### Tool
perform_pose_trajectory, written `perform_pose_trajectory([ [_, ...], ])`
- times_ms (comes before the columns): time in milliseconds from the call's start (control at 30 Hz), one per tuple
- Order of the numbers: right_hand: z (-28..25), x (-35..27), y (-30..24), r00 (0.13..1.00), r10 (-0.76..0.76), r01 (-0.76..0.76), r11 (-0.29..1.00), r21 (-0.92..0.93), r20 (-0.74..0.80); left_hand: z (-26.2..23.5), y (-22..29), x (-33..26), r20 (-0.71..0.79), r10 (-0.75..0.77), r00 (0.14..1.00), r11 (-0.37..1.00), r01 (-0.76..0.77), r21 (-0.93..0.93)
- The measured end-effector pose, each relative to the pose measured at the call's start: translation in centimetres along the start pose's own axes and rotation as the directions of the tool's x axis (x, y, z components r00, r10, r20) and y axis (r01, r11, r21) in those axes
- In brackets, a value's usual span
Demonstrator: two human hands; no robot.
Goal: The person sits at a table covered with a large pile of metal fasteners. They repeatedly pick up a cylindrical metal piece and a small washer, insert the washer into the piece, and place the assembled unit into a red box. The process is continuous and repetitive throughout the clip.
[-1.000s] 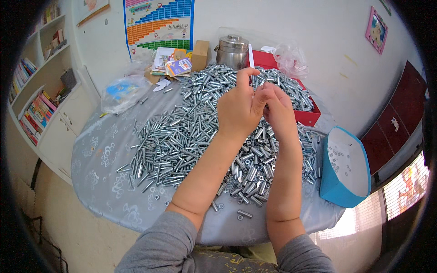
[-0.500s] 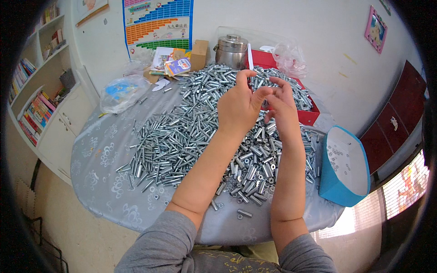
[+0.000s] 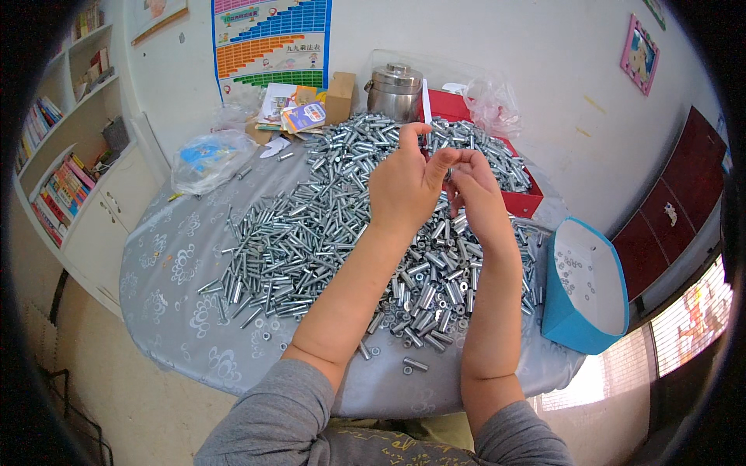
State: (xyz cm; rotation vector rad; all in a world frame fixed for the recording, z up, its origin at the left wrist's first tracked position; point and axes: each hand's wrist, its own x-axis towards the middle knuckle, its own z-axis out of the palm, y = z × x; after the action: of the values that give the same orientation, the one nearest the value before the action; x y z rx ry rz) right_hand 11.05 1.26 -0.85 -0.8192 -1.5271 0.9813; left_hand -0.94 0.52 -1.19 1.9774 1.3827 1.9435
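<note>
Both my hands are raised over a big heap of silvery metal sleeves and bolts (image 3: 303, 248). My left hand (image 3: 402, 185) is partly closed, its index finger bent forward and its thumb reaching toward the right. Against that thumb, the bent fingers of my right hand (image 3: 480, 194) come together in a pinch. A small glint of metal shows between the fingertips, too little to name. Whatever the left fingers hold is hidden behind the hand. Below the wrists lie thicker short sleeves and loose nuts (image 3: 423, 299).
A blue box (image 3: 583, 322) with a few small rings inside stands at the right table edge. Behind the hands is a red box (image 3: 522, 203) filled with metal parts. A steel pot (image 3: 395, 92), booklets (image 3: 303, 116) and a plastic bag (image 3: 211, 159) sit farther back.
My right hand's fingers have drawn in from a looser spread and now touch the left thumb area. The left hand has hardly moved.
</note>
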Motion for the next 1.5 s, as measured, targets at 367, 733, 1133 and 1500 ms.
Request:
perform_pose_trajectory([
  [367,-0.7,-0.3,-0.9,0.992,0.126,-0.126,0.991,-0.041,-0.001,0.2,-0.1,-0.1,0.082,-0.023,0.996,1.0,0.025,-0.018],
  [733,-0.8,-0.4,-1.0,0.966,0.195,-0.185,0.98,-0.071,0.169,0.5,-0.1,-0.3,0.002,0.048,0.999,0.997,-0.048,-0.056],
  [1133,-0.2,-0.2,-0.4,0.983,0.151,-0.15,0.989,-0.017,0.101,0.5,-0.6,0.0,0.012,-0.002,1.0,1.0,0.002,0.023],
  [1500,0.2,-0.3,-0.5,0.993,0.057,-0.069,0.99,0.125,0.1,0.0,-0.7,0.1,0.006,-0.034,0.999,0.998,0.034,0.05],
])
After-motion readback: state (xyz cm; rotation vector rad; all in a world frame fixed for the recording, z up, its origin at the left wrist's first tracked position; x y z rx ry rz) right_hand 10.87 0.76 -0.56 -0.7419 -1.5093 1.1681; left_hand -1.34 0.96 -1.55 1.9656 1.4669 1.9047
